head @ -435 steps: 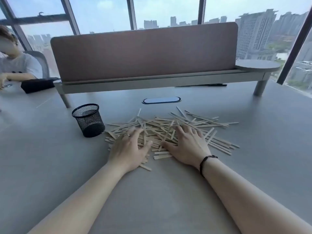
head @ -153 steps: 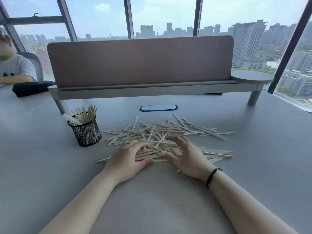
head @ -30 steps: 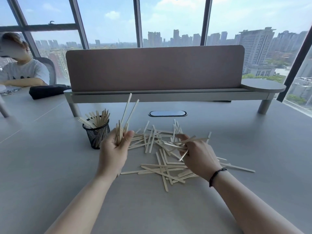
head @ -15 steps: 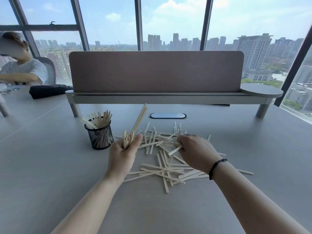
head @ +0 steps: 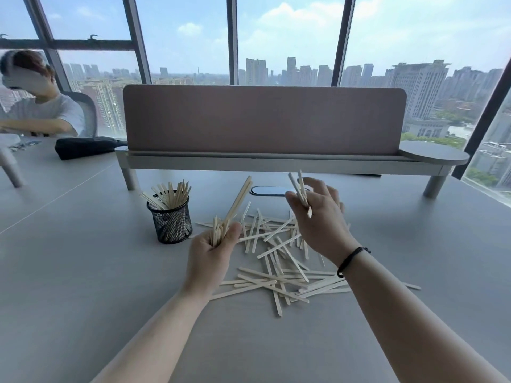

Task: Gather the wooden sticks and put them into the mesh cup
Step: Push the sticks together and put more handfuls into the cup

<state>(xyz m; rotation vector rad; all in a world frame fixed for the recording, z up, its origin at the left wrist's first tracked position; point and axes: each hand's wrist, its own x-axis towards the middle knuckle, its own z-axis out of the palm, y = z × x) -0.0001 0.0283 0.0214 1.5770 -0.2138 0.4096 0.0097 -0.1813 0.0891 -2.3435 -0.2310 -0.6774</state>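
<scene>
The left hand (head: 211, 255), fingers closed around an upright bundle of sticks (head: 232, 211), is just right of the mesh cup (head: 170, 219) and nearer it than the right hand (head: 318, 217), gripping a few sticks.

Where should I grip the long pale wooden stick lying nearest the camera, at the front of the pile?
Pinch the pale wooden stick at its near free end, from above. It lies flat on the grey table pointing toward you; its far end crosses other sticks.

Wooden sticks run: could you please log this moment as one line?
left hand: holds bundle | right hand: holds few sticks | mesh cup: partly filled | loose sticks: remain on table
</scene>
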